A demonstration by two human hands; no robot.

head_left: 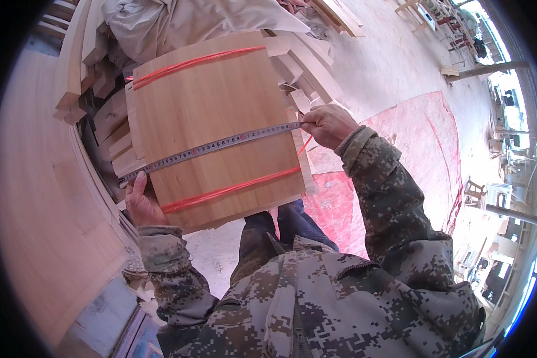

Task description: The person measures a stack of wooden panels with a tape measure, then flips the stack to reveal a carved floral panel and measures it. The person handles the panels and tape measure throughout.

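The tape (221,142) runs rightward and slightly away across the board (215,101), left hand (144,206) and right hand (329,125) pinching it.

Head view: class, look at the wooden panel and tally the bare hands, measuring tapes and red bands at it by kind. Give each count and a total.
Bare hands: 2 (left hand, right hand)
Measuring tapes: 1 (grey measuring tape)
Red bands: 2 (upper red band, lower red band)
Total: 5
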